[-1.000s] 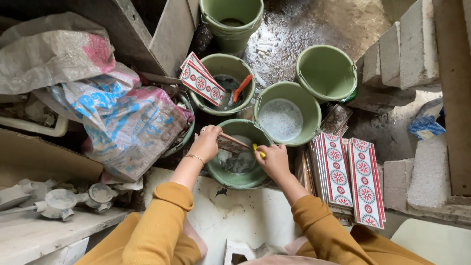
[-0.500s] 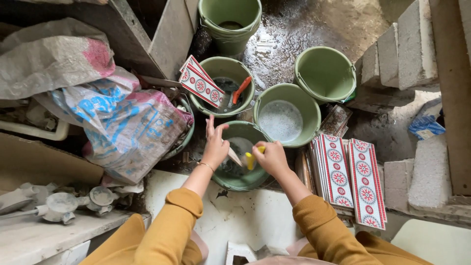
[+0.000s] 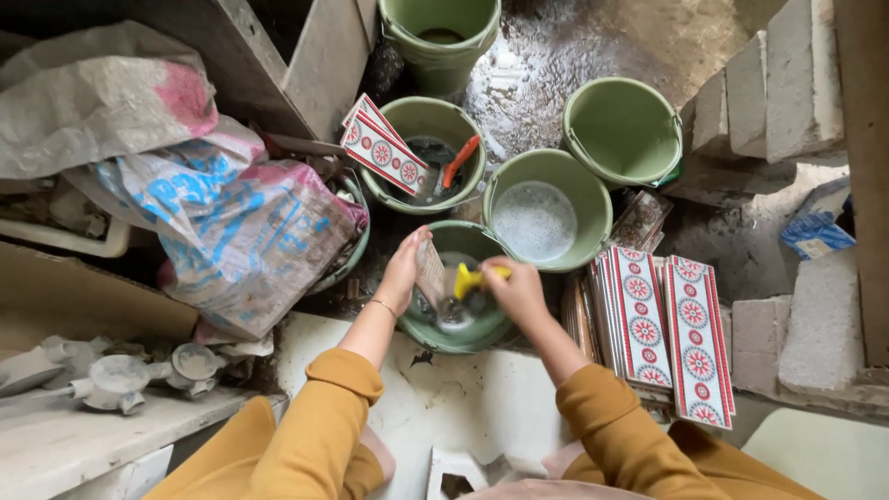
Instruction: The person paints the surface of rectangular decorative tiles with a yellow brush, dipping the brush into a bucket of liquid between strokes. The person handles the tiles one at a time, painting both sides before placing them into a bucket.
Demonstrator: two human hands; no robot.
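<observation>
Left hand (image 3: 405, 268) grips a flat rectangular ceramic tile (image 3: 430, 271) on edge over the green plastic basin (image 3: 482, 329) at 6 o'clock; right hand (image 3: 517, 289) is closed on a yellow scrubber (image 3: 469, 278). Tile likely stiff, brittle, slippery when wet (hold by edges).

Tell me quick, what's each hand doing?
Left hand: closed on a tile over the bucket.
Right hand: closed on a yellow tool.

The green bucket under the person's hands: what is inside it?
Inside the bucket, shallow murky water shows at the bottom. The left hand holds a tile upright in it; the right hand holds a yellow tool against the tile. The hands hide part of the bottom.
</observation>
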